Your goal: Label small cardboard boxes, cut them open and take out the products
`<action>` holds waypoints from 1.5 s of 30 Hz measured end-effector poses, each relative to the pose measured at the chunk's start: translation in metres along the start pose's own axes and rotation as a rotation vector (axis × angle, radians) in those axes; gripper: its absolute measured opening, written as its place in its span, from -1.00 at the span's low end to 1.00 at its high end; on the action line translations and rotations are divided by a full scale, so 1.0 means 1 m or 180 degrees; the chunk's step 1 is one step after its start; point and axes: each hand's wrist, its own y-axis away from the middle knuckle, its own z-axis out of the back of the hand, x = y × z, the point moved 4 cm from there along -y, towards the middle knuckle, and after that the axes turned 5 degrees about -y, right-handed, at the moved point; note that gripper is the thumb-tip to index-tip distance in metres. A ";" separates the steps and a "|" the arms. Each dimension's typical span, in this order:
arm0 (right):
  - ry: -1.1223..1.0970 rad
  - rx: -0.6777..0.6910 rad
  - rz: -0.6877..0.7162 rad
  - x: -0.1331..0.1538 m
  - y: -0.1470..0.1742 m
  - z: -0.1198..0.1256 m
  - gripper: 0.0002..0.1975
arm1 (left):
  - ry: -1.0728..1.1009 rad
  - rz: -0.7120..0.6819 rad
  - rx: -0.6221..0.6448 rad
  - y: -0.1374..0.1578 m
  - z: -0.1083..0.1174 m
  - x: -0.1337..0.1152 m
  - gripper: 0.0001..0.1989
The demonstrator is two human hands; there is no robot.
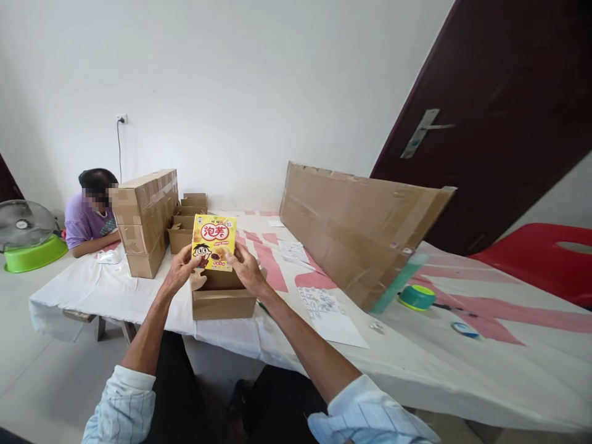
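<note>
Both hands hold a yellow snack box [213, 242] upright, its front with a red-and-white label and a cartoon child facing me. My left hand [179, 270] grips the lower left side, thumb on the front. My right hand [247, 266] grips the lower right side the same way. Just below and behind the snack box stands an open cardboard box [224, 306] at the table's near edge. How much lies inside it is hidden. Behind the hands, more open cardboard boxes [181, 237] stand in a row.
A wall of stacked, taped cartons [147, 228] stands at left, a person [90, 216] beyond it. A large cardboard panel [356, 228] leans at right. Printed sheets [330, 314], a green tape roll [417, 297] and a blue roll [465, 330] lie on the covered table [444, 370].
</note>
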 end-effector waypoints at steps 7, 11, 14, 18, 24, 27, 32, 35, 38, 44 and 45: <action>0.0157 0.0274 0.0071 -0.010 0.011 0.018 -0.23 | 0.0519 0.0133 0.0291 -0.002 -0.002 0.010 -0.27; 0.1282 0.0306 0.0426 -0.017 0.016 0.050 -0.56 | 0.0583 0.0116 0.0086 -0.002 0.007 0.011 -0.26; 0.2214 0.0614 0.0471 -0.028 0.026 0.070 -0.69 | 0.0653 0.0085 -0.0078 -0.002 0.014 0.014 -0.23; 0.2740 0.1002 0.0463 -0.040 0.043 0.075 -0.71 | 0.0639 0.0166 -0.0102 0.000 0.012 0.025 -0.23; 0.2769 0.1066 0.0383 -0.045 0.055 0.068 -0.61 | 0.0613 0.0393 -0.0066 0.005 -0.007 0.052 -0.21; 0.2896 0.1035 0.0431 -0.049 0.058 0.068 -0.62 | 0.0629 0.0460 -0.0130 0.006 -0.014 0.062 -0.21; 0.3071 0.0815 0.0658 -0.061 0.065 0.070 -0.69 | 0.0596 0.0486 -0.0214 0.010 -0.017 0.064 -0.22; 0.3047 0.0641 0.0833 -0.067 0.072 0.070 -0.71 | 0.0542 0.0482 -0.0252 0.015 -0.018 0.061 -0.26; 0.3026 0.0475 0.1018 -0.071 0.080 0.072 -0.69 | 0.0572 0.0454 -0.0327 0.020 -0.018 0.059 -0.32; 0.3081 0.0129 0.1430 -0.072 0.094 0.074 -0.68 | 0.0652 0.0475 -0.0595 0.025 -0.006 0.063 -0.36; 0.3087 0.0097 0.1506 -0.073 0.097 0.075 -0.67 | 0.0690 0.0457 -0.0707 0.024 -0.002 0.063 -0.35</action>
